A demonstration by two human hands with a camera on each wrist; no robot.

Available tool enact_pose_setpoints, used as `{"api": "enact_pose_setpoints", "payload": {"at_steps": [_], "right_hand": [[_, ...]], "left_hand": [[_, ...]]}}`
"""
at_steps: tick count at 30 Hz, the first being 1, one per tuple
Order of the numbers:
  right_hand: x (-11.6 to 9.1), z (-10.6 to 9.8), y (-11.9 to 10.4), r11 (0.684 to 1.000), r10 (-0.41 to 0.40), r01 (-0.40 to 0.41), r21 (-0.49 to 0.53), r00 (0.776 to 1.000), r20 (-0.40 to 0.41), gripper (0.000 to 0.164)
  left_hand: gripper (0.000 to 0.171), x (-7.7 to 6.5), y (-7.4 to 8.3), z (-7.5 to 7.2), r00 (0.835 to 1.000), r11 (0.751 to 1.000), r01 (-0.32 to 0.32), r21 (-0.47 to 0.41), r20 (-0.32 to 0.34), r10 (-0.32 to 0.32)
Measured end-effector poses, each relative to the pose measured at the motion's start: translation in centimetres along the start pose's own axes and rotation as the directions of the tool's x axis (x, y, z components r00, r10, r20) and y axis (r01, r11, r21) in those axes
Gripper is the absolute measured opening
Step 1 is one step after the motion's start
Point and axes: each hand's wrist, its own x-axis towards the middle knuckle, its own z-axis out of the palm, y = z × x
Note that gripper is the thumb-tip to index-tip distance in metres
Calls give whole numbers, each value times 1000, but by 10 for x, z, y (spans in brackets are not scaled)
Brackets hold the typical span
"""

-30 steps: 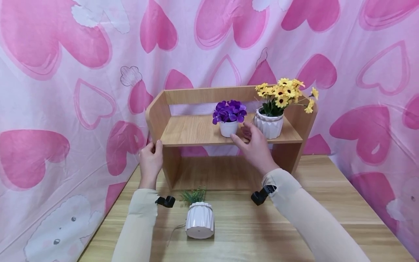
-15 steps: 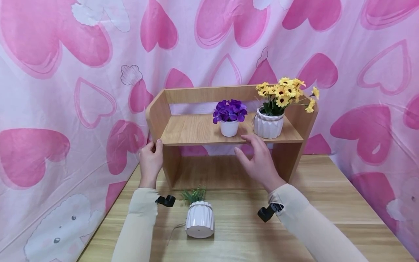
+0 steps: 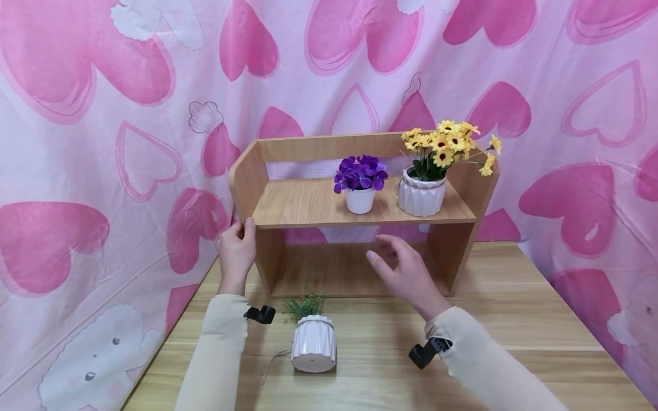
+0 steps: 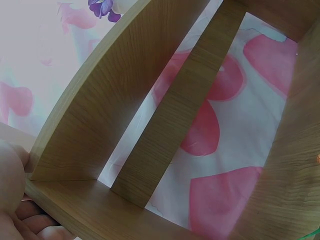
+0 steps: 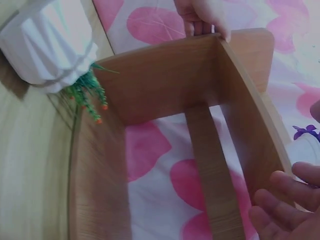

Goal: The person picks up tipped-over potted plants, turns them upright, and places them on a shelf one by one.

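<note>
A wooden two-level shelf [image 3: 308, 204] stands on a wooden table [image 3: 514, 319] against a pink heart curtain. My left hand [image 3: 237, 248] grips the shelf's left side panel [image 4: 90, 115], fingers curled round its front edge. My right hand [image 3: 403, 268] hovers open below the shelf's upper board, holding nothing. On the upper board stand a small white pot of purple flowers [image 3: 360, 184] and a ribbed white pot of yellow flowers [image 3: 429, 171]. A third ribbed white pot [image 3: 313, 344] with green sprigs [image 5: 87, 92] lies tipped on the table in front of the shelf.
The heart-print curtain [image 3: 92, 171] hangs close behind and to both sides of the table. The table's left edge runs near my left forearm. Bare tabletop lies to the right of the shelf and along the front.
My right hand has drawn back and down from the two pots on the upper board to below the shelf's front edge. The left hand and all pots have stayed put.
</note>
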Motion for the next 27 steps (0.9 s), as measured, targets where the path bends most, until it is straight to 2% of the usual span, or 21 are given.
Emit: {"api": "enact_pose_setpoints", "payload": {"at_steps": [5, 10, 20, 27], "right_hand": [[-8, 11, 5, 997, 78, -78, -4, 994, 71, 57], [-15, 22, 7, 993, 115, -114, -17, 987, 115, 60], [-27, 50, 10, 985, 173, -172, -15, 973, 150, 50], [-36, 69, 14, 978, 208, -210, -13, 958, 197, 49]], "left_hand": [[47, -1, 0, 1, 1000, 1000, -4, 6, -4, 4], [48, -1, 0, 1, 1000, 1000, 9, 2, 0, -9], [44, 1, -1, 0, 1000, 1000, -18, 4, -13, 18], [45, 1, -1, -1, 1000, 1000, -11, 4, 0, 11]]}}
